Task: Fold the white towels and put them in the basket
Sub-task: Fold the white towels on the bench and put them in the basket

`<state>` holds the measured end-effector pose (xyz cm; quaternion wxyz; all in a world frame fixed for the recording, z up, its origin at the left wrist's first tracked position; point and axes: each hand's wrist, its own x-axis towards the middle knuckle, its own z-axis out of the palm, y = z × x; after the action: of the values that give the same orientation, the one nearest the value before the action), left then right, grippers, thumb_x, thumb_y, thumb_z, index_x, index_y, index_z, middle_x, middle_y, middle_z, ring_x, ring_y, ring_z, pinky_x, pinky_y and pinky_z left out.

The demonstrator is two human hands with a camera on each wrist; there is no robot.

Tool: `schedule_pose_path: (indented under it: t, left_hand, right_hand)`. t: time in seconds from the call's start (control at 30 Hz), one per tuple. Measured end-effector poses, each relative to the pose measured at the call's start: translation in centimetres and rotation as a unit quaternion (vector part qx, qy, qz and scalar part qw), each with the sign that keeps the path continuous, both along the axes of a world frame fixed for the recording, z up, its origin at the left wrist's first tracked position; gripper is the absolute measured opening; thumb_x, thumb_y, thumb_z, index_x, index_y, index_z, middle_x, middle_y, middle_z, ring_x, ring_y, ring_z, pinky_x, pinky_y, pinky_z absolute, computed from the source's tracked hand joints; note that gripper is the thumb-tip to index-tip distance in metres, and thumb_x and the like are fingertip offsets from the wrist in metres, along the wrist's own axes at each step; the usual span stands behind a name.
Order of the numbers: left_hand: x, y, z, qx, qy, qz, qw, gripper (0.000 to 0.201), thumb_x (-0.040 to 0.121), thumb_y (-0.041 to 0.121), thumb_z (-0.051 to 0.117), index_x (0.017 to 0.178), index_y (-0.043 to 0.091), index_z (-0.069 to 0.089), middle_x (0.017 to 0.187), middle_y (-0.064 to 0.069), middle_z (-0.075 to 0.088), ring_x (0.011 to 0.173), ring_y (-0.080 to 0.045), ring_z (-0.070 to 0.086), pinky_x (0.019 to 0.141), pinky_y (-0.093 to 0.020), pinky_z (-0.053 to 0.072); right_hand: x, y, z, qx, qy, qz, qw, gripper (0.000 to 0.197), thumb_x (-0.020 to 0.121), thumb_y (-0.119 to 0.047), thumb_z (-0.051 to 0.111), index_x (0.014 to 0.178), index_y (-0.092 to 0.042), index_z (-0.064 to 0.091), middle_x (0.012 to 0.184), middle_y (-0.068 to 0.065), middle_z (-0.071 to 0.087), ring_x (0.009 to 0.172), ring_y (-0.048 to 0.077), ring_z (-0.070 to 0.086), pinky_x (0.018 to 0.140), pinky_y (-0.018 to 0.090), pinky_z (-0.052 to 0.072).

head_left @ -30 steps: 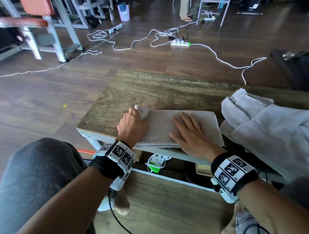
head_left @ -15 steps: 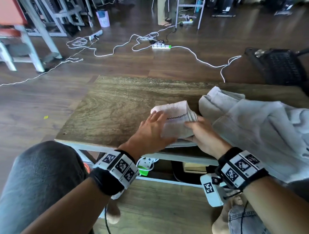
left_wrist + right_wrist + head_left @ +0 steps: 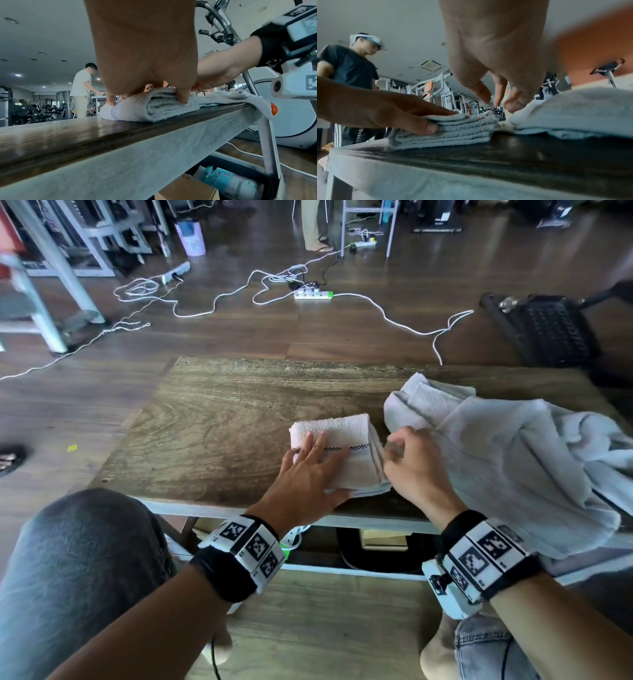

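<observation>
A small folded white towel with a dotted black stripe lies near the front edge of the wooden table. My left hand rests on its left half with straight fingers, and its thumb lies against the near side of the stack. My right hand hovers just right of the towel with loosely curled fingers that hold nothing. A loose pile of white towels lies on the table's right part and touches the folded towel's right edge.
A black woven basket stands on the floor beyond the table's far right corner. White cables and a power strip lie on the floor behind. Boxes and a packet sit under the table. My knees are close to its front edge.
The long towel strip has been folded over from left to right into a compact stack. My left hand now lies on top of it. My right hand has let go and lifted slightly right.
</observation>
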<state>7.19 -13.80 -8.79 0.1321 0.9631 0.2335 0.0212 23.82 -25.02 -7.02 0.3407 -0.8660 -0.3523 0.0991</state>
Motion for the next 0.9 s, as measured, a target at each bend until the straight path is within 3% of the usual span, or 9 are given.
schedule_pose_path:
  t: [0.13, 0.27, 0.33, 0.47, 0.6, 0.7, 0.77, 0.83, 0.9]
  left_hand:
    - [0.7, -0.7, 0.5, -0.010, -0.037, 0.000, 0.999, 0.049, 0.099, 0.050, 0.037, 0.146, 0.039, 0.031, 0.163, -0.008, 0.009, 0.150, -0.030, 0.001, 0.118, -0.054, 0.007]
    - [1.5, -1.1, 1.1, -0.081, -0.098, 0.036, 0.991, 0.044, 0.102, 0.051, 0.026, 0.143, 0.044, 0.039, 0.161, -0.005, 0.020, 0.150, -0.028, 0.008, 0.119, -0.054, 0.005]
    - [2.0, -1.4, 1.3, -0.107, -0.127, 0.062, 0.984, 0.045, 0.102, 0.052, 0.024, 0.144, 0.043, 0.037, 0.160, -0.007, 0.023, 0.150, -0.025, 0.010, 0.119, -0.054, 0.005]
    - [3.1, -2.0, 1.4, -0.115, -0.168, 0.073, 0.976, 0.048, 0.102, 0.053, 0.020, 0.148, 0.042, 0.028, 0.159, -0.005, 0.027, 0.150, -0.021, 0.014, 0.120, -0.051, 0.008]
    - [3.9, -2.2, 0.2, -0.050, -0.105, 0.015, 0.993, 0.053, 0.100, 0.056, 0.013, 0.150, 0.042, 0.024, 0.160, -0.004, 0.024, 0.150, -0.023, 0.010, 0.119, -0.050, 0.007]
    - [4.2, -2.5, -0.8, -0.003, -0.056, -0.015, 0.998, 0.053, 0.100, 0.055, 0.015, 0.149, 0.038, 0.027, 0.161, -0.007, 0.021, 0.151, -0.026, 0.008, 0.120, -0.050, 0.004]
    - [4.4, -2.5, -1.0, 0.028, -0.050, -0.021, 0.998, 0.054, 0.099, 0.054, 0.016, 0.148, 0.036, 0.028, 0.160, -0.008, 0.024, 0.150, -0.028, 0.011, 0.119, -0.052, 0.008]
    - [4.6, -2.5, -0.9, 0.037, -0.065, -0.012, 0.997, 0.052, 0.098, 0.052, 0.027, 0.147, 0.034, 0.032, 0.158, -0.007, 0.029, 0.149, -0.028, 0.017, 0.118, -0.053, 0.012]
    - [4.6, -2.4, -0.7, 0.030, -0.082, -0.004, 0.996, 0.051, 0.097, 0.047, 0.039, 0.146, 0.033, 0.035, 0.157, -0.004, 0.033, 0.148, -0.026, 0.021, 0.117, -0.054, 0.016]
  right_hand:
    - [0.2, -0.7, 0.0, -0.047, 0.008, 0.060, 0.997, 0.017, 0.084, -0.004, 0.064, 0.092, -0.015, 0.073, 0.091, -0.002, 0.071, 0.086, 0.016, 0.065, 0.076, 0.031, 0.055]
    - [0.3, -1.2, -0.3, -0.038, 0.018, 0.079, 0.996, 0.005, 0.086, -0.015, 0.074, 0.090, -0.017, 0.073, 0.084, -0.004, 0.068, 0.077, 0.012, 0.061, 0.058, 0.017, 0.041]
    - [0.6, -1.4, -0.4, -0.021, 0.035, 0.081, 0.996, 0.006, 0.085, -0.017, 0.075, 0.090, -0.016, 0.073, 0.086, -0.004, 0.068, 0.077, 0.011, 0.061, 0.059, 0.014, 0.039]
    - [0.8, -2.0, -0.2, -0.042, 0.046, 0.096, 0.993, 0.014, 0.084, -0.018, 0.077, 0.098, -0.018, 0.075, 0.088, -0.005, 0.070, 0.084, 0.013, 0.063, 0.066, 0.021, 0.042]
    - [1.3, -2.6, -0.5, -0.023, 0.071, 0.108, 0.991, 0.016, 0.084, -0.018, 0.075, 0.100, -0.019, 0.073, 0.091, -0.006, 0.072, 0.085, 0.012, 0.065, 0.069, 0.022, 0.046]
    - [1.7, -2.9, -0.9, -0.029, 0.066, 0.107, 0.992, 0.007, 0.085, -0.016, 0.072, 0.089, -0.020, 0.068, 0.078, -0.008, 0.067, 0.075, 0.012, 0.063, 0.061, 0.019, 0.044]
    - [1.8, -3.1, -1.1, -0.030, 0.049, 0.100, 0.993, 0.013, 0.084, -0.010, 0.067, 0.077, -0.020, 0.061, 0.070, -0.008, 0.061, 0.070, 0.014, 0.059, 0.058, 0.019, 0.042]
    - [1.7, -3.2, -1.1, -0.011, 0.041, 0.109, 0.993, 0.023, 0.082, -0.009, 0.068, 0.070, -0.023, 0.054, 0.064, -0.007, 0.056, 0.066, 0.014, 0.055, 0.058, 0.025, 0.042]
    - [1.7, -3.1, -1.0, 0.008, 0.034, 0.128, 0.991, 0.021, 0.082, -0.011, 0.073, 0.071, -0.021, 0.058, 0.061, -0.006, 0.056, 0.062, 0.015, 0.055, 0.058, 0.031, 0.044]
